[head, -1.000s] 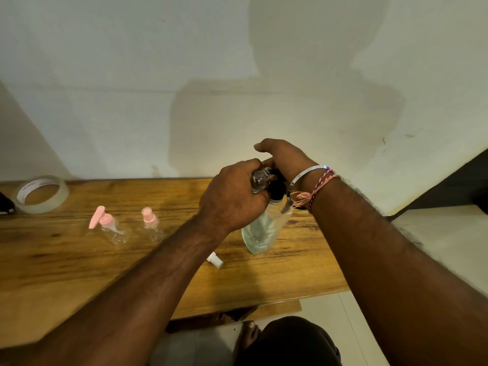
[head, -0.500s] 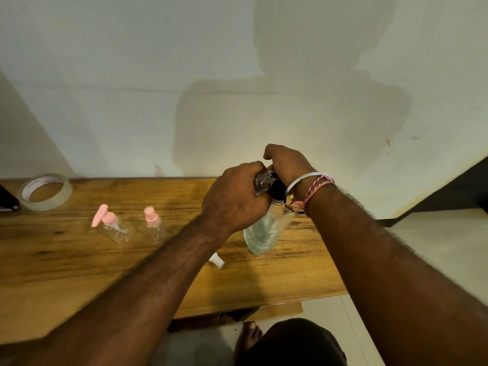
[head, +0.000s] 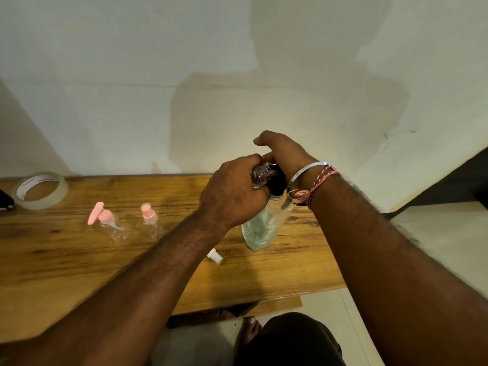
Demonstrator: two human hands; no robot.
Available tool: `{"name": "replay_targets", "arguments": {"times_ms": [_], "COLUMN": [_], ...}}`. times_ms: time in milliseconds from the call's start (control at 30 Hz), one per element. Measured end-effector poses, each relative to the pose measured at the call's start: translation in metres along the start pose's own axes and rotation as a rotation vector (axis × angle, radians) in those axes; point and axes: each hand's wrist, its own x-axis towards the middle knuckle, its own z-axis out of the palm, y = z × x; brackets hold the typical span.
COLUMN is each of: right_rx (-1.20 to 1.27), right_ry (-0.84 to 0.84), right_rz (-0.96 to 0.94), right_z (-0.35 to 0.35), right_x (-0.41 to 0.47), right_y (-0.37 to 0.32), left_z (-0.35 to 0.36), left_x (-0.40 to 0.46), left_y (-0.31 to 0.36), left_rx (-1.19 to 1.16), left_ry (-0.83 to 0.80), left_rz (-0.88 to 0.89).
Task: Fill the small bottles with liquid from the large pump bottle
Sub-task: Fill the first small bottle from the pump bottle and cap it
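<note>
The large clear pump bottle (head: 260, 228) stands on the wooden table (head: 290, 270), its black pump top mostly hidden by my hands. My left hand (head: 232, 194) grips a small clear bottle (head: 260, 173) held right at the pump's spout. My right hand (head: 284, 151) rests over the black pump head (head: 277, 184), fingers curled down on it. Two other small clear bottles stand to the left: one with a pink pump top (head: 107, 220), one with a pink spray top (head: 151, 217). A small white cap (head: 215, 256) lies on the table by my left forearm.
A roll of clear tape (head: 39, 190) lies at the table's far left, beside a dark object (head: 4, 200) at the frame edge. The white wall runs right behind the table. My foot and knee show below the front edge.
My right hand has risen a little over the pump head. The left hand keeps the small bottle at the spout; the view shifted slightly.
</note>
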Motion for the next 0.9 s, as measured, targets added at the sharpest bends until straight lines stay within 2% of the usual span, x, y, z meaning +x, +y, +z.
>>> {"name": "replay_targets", "arguments": {"times_ms": [267,400,567,767,900], "right_rx": [0.012,-0.134,-0.217,-0.023,-0.008], "right_ry": [0.016,0.096,0.107,0.039,-0.014], "right_rz": [-0.019,-0.09,-0.151,-0.013,0.072], "right_z": [0.003,0.003,0.003,0.002,-0.002], "right_x": [0.004,0.007,0.006,0.003,-0.005], "right_y": [0.003,0.005,0.003,0.001,-0.005], "left_z": [0.003,0.003,0.004,0.0,-0.001], "left_x": [0.0,-0.001,0.0,-0.001,-0.001], "left_y": [-0.003,-0.005,-0.005,-0.001,0.0], "left_rx": [0.021,0.042,0.071,0.032,0.025], "left_ry": [0.006,0.0,-0.005,-0.006,-0.007], "left_rz": [-0.013,-0.015,-0.025,-0.025,-0.02]}}
